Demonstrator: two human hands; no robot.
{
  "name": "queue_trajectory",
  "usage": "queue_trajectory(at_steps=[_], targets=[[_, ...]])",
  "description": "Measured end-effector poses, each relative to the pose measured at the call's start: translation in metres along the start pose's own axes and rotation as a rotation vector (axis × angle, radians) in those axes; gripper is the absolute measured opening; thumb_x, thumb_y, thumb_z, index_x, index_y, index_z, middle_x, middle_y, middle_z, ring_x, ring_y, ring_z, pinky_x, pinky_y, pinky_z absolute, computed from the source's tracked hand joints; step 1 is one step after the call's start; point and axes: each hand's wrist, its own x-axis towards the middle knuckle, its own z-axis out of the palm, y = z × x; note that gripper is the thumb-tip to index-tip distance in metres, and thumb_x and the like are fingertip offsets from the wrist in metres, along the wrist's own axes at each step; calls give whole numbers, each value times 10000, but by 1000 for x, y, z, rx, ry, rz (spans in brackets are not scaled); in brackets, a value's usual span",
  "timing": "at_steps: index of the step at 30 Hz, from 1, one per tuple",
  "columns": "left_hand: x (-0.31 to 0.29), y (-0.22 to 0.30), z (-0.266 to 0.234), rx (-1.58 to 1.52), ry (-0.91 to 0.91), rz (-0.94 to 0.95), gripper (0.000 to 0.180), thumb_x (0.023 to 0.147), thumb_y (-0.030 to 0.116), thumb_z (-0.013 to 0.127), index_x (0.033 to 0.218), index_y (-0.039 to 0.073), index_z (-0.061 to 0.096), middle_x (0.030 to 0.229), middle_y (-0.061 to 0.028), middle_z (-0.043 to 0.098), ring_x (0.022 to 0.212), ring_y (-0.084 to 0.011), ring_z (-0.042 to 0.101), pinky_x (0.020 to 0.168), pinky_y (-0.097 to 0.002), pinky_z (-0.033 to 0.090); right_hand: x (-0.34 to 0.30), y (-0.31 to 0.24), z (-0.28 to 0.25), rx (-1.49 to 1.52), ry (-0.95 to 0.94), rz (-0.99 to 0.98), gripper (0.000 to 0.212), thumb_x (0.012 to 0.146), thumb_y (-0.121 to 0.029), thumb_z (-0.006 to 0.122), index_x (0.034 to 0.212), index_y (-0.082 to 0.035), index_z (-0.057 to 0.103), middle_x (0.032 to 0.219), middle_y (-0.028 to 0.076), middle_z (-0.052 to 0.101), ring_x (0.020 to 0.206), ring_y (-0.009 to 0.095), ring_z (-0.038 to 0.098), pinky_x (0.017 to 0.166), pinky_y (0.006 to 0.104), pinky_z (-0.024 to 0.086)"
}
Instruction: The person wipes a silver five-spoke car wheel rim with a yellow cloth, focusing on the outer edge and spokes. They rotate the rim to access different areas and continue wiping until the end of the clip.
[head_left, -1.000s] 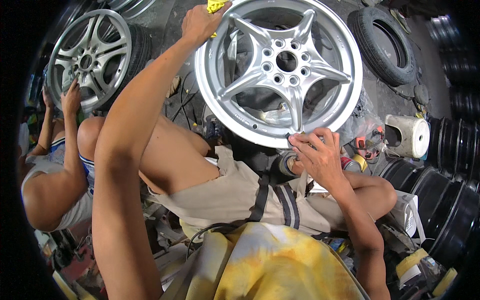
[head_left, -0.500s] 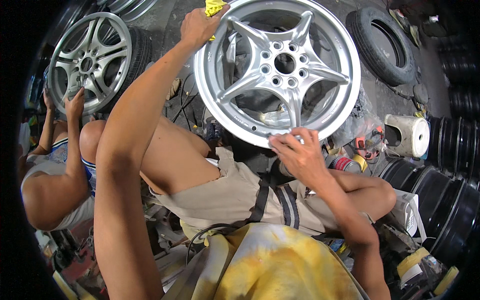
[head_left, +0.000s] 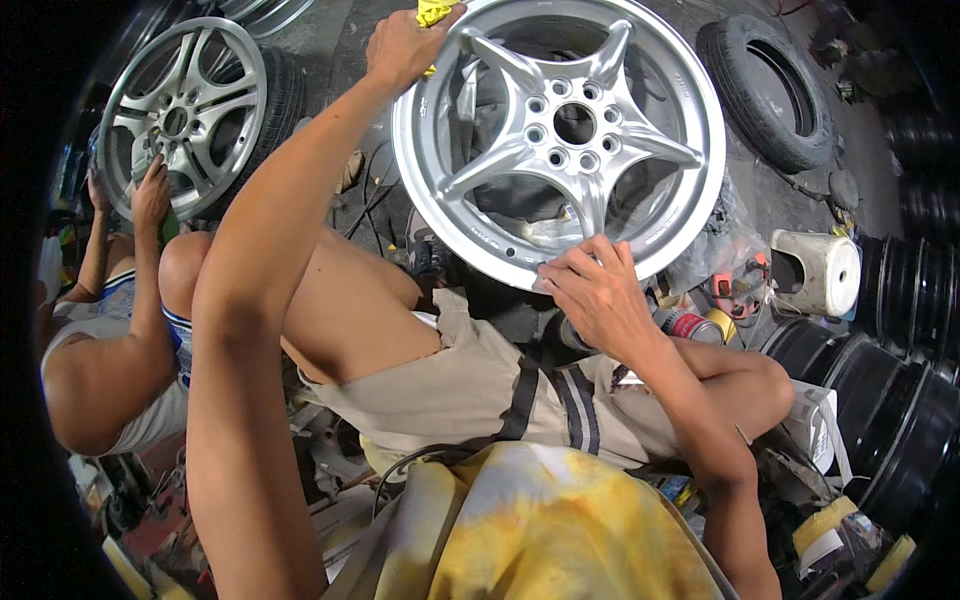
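A silver alloy wheel rim [head_left: 478, 243] with several spokes and a ring of bolt holes is tilted toward me, just beyond my legs. My left hand [head_left: 408, 48] is at its upper left edge, closed on a bright yellow cloth [head_left: 437, 12] pressed against the rim. My right hand [head_left: 598, 300] is at the near lower edge of the wheel, beside the base of one spoke. Its fingers are bent and pressed together on the metal; whatever lies under them is hidden.
At left a co-worker's hands [head_left: 150, 190] work on another silver wheel [head_left: 250, 110]. A tyre [head_left: 735, 90] lies at the far right. A white stool [head_left: 832, 270], black rims [head_left: 850, 400], cans [head_left: 690, 325] and a red-orange tool [head_left: 722, 285] lie to the right.
My right hand has slid slightly up and inward along the rim's near edge. The wheel has shifted a little to the right, while my left hand stays on its upper left edge.
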Motion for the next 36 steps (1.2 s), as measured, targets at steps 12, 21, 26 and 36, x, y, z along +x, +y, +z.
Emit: queue_trajectory(at_steps=[12,21,26,36], targets=[[4,-10,5,7,-9,25,680,861,655,658,914,-16,757,881,-274,717,917,-438,696,808,-501,534,-21,13,-3,-49,69,-68,333,768,-117,766,1098,-96,732,1074,-10,649,1071,245,554,882,398,399],[5,-7,1,-42,-52,30,640,870,612,672,949,-17,758,876,-277,719,903,-431,708,790,-498,534,-15,11,0,-19,113,-29,279,784,-123,774,1062,-118,754,1058,-49,668,1064,229,571,889,397,398],[4,0,3,-45,9,27,663,850,619,691,933,-36,752,856,-288,715,890,-435,711,778,-488,543,-5,0,11,10,130,-31,286,779,-121,773,1065,-118,759,1024,-35,678,1041,233,570,884,398,399],[6,-5,8,-26,-8,2,698,839,638,693,921,-53,747,872,-295,715,906,-432,713,777,-496,541,3,-10,21,24,128,-121,392,780,-125,778,1169,-119,728,1131,-29,667,1074,217,575,885,377,402]])
